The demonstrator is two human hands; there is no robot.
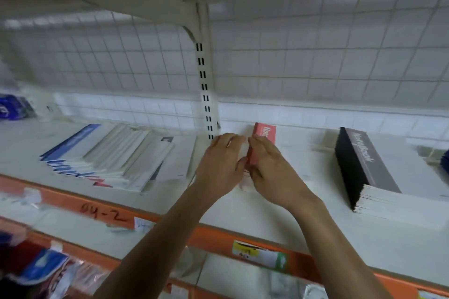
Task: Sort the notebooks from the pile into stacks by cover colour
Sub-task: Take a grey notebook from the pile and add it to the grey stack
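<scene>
On a white shelf with an orange front edge (243, 209), two bare hands meet around a thin pink-covered notebook stack (264, 131) near the slotted upright. The left hand (222, 164) presses its lightly bent fingers against the stack's left side. The right hand (271, 167) grips it, fingers over the cover and thumb at the near edge. A black-covered notebook stack (364, 165) lies to the right, and a fanned blue-and-white notebook pile (104, 153) to the left.

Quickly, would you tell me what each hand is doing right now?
Left hand: open, pressing the pink notebooks.
Right hand: grips the pink notebooks.
</scene>
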